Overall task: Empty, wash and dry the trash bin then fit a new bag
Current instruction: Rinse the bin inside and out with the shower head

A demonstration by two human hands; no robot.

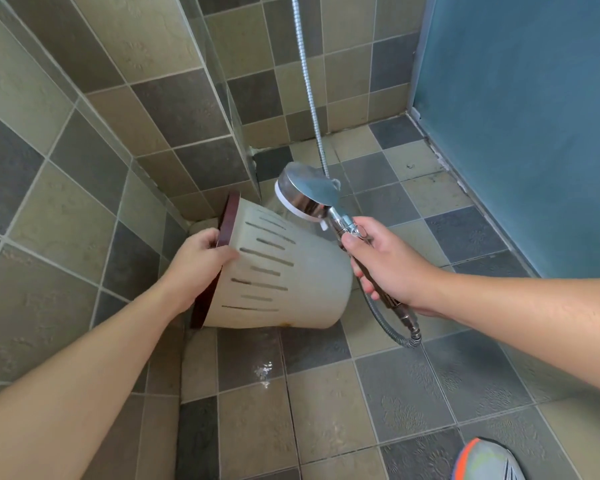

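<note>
A cream plastic trash bin (291,285) with slotted sides and a dark red-brown rim is tipped on its side over the tiled floor, its mouth facing left toward the wall. My left hand (198,265) grips the bin at its rim. My right hand (385,261) holds the handle of a chrome shower head (309,195), whose face points down and left at the bin's upper side near its base. I cannot make out any water stream.
The metal shower hose (309,81) hangs down the back wall, and another stretch loops from the handle at the right. Tiled walls close in on the left and back; a blue frosted panel (520,116) stands at right. A wet patch (264,370) glints on the floor. A shoe (485,460) shows at bottom right.
</note>
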